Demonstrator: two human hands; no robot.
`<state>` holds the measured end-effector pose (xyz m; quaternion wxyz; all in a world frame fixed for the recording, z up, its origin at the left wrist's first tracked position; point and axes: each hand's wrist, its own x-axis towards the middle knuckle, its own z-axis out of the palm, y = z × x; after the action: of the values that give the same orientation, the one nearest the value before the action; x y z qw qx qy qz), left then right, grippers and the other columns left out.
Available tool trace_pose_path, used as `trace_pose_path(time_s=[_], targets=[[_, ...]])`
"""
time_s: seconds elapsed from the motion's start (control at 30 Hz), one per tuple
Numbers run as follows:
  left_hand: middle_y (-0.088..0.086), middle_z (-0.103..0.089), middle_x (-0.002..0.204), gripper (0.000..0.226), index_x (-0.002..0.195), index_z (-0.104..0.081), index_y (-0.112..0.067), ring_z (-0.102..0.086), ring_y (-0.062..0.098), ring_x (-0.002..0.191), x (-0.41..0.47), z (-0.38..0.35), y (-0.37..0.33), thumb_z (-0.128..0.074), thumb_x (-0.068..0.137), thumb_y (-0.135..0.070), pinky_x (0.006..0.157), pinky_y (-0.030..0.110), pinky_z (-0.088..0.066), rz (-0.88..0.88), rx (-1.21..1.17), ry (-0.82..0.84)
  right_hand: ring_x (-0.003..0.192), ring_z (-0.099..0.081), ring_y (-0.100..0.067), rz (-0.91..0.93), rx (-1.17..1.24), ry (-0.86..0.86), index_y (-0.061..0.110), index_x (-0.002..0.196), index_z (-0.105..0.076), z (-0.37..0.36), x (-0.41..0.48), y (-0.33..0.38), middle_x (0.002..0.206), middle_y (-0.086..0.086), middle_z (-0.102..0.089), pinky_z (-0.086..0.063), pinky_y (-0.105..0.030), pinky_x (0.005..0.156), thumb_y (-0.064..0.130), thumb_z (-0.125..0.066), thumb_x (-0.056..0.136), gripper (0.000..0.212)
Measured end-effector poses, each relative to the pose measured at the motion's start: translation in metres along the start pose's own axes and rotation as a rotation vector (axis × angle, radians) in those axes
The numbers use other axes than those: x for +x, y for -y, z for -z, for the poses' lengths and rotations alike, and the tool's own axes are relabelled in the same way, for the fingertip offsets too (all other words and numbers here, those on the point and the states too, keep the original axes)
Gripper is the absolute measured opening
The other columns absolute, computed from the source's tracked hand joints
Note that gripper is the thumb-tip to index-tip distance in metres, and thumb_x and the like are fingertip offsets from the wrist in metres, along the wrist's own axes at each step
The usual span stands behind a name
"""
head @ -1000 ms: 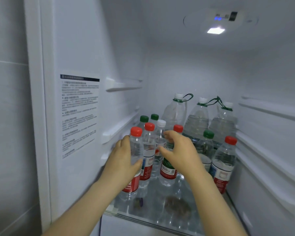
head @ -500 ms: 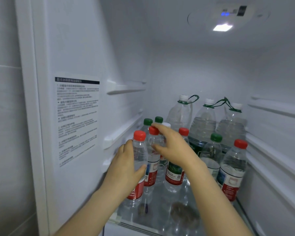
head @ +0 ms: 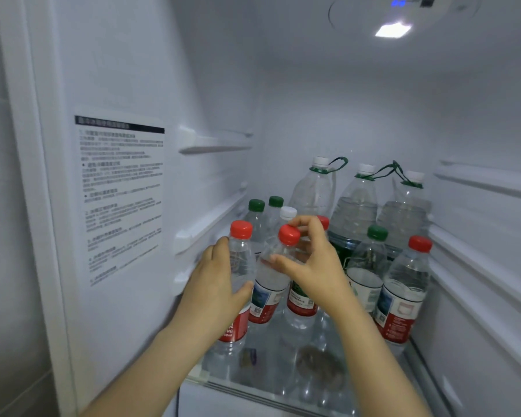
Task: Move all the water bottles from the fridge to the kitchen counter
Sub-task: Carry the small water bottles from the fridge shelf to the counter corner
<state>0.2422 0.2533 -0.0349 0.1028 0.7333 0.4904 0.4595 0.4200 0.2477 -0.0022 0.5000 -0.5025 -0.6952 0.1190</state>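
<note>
Our left hand [head: 214, 284] is wrapped round the red-capped bottle [head: 240, 260] at the front left corner of the fridge shelf [head: 268, 385], thumb in front and fingers behind, and that bottle stands upright. Our right hand [head: 313, 266] is clamped on the neck of the next bottle [head: 269, 281], touching the first, which leans with its cap toward our right fingers. We judge that each should lift along its own axis, then come out over the shelf's front edge.
</note>
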Motion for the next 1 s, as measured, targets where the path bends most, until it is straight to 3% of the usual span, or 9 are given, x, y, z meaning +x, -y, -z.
trace_pose_path(time_s=[0.13, 0.27, 0.37, 0.5, 0.6, 0.8, 0.9, 1.0], targets=[[-0.003, -0.046, 0.126, 0.071, 0.139, -0.032, -0.024, -0.049, 0.015, 0.116, -0.001, 0.000, -0.002, -0.072, 0.081, -0.027, 0.092, 0.024, -0.041, 0.032, 0.012, 0.015, 0.102, -0.055, 0.012, -0.092, 0.082, 0.000, 0.039, 0.121, -0.044, -0.009, -0.010, -0.010, 0.113, 0.023, -0.057, -0.043, -0.011, 0.086, 0.028, -0.082, 0.074, 0.061], [-0.003, -0.045, 0.125, 0.071, 0.139, -0.031, -0.023, -0.049, 0.016, 0.117, -0.002, 0.002, -0.004, -0.072, 0.081, -0.026, 0.094, 0.027, -0.042, 0.046, 0.003, 0.034, 0.101, -0.061, 0.009, -0.162, 0.114, 0.092, 0.050, 0.118, -0.047, -0.016, -0.023, -0.022, 0.110, 0.025, -0.064, -0.051, -0.012, 0.081, 0.019, -0.082, 0.072, 0.066], [-0.003, -0.044, 0.128, 0.074, 0.141, -0.028, -0.025, -0.049, 0.016, 0.118, -0.002, 0.001, -0.003, -0.072, 0.081, -0.025, 0.095, 0.028, -0.043, 0.072, -0.028, 0.061, 0.099, -0.064, 0.007, -0.198, 0.159, 0.077, 0.048, 0.118, -0.047, -0.014, -0.029, -0.027, 0.108, 0.024, -0.067, -0.052, -0.013, 0.078, 0.017, -0.084, 0.071, 0.067], [-0.003, -0.047, 0.136, 0.080, 0.145, -0.020, -0.030, -0.051, 0.014, 0.115, -0.005, 0.000, -0.001, -0.070, 0.083, -0.019, 0.090, 0.020, -0.041, 0.153, -0.223, 0.123, 0.104, -0.063, 0.005, -0.217, 0.173, 0.055, 0.043, 0.121, -0.048, -0.010, -0.036, -0.026, 0.113, 0.022, -0.065, -0.052, -0.014, 0.083, 0.020, -0.086, 0.070, 0.068], [-0.004, -0.044, 0.137, 0.080, 0.144, -0.020, -0.031, -0.047, 0.007, 0.112, -0.009, -0.001, -0.001, -0.071, 0.083, -0.017, 0.085, 0.009, -0.037, 0.148, -0.266, 0.122, 0.111, -0.061, 0.000, -0.227, 0.173, 0.037, 0.039, 0.125, -0.048, -0.010, -0.044, -0.025, 0.119, 0.018, -0.063, -0.053, -0.026, 0.093, 0.023, -0.087, 0.068, 0.071], [-0.008, -0.045, 0.140, 0.077, 0.138, -0.029, -0.041, -0.047, 0.013, 0.125, -0.029, 0.003, -0.003, -0.076, 0.080, -0.021, 0.101, 0.031, -0.041, 0.158, -0.376, 0.037, 0.100, -0.064, 0.002, -0.260, 0.158, -0.176, 0.042, 0.114, -0.055, -0.011, -0.073, -0.004, 0.108, 0.020, -0.067, -0.054, -0.018, 0.078, 0.022, -0.089, 0.063, 0.065], [-0.013, -0.057, 0.128, 0.074, 0.131, -0.038, -0.045, -0.057, 0.012, 0.116, -0.050, 0.012, -0.004, -0.080, 0.074, -0.023, 0.099, 0.042, -0.049, 0.174, -0.424, -0.020, 0.089, -0.066, 0.007, -0.324, 0.199, -0.291, 0.043, 0.108, -0.058, -0.011, -0.094, 0.013, 0.100, 0.021, -0.070, -0.054, -0.015, 0.070, 0.018, -0.089, 0.060, 0.062], [-0.019, -0.061, 0.123, 0.070, 0.122, -0.042, -0.059, -0.061, 0.009, 0.112, -0.064, 0.026, -0.010, -0.082, 0.069, -0.035, 0.095, 0.044, -0.051, 0.162, -0.523, 0.078, 0.083, -0.067, 0.007, -0.346, 0.210, -0.371, 0.040, 0.102, -0.063, -0.005, -0.114, 0.033, 0.092, 0.022, -0.072, -0.055, -0.020, 0.072, 0.017, -0.088, 0.061, 0.053]])
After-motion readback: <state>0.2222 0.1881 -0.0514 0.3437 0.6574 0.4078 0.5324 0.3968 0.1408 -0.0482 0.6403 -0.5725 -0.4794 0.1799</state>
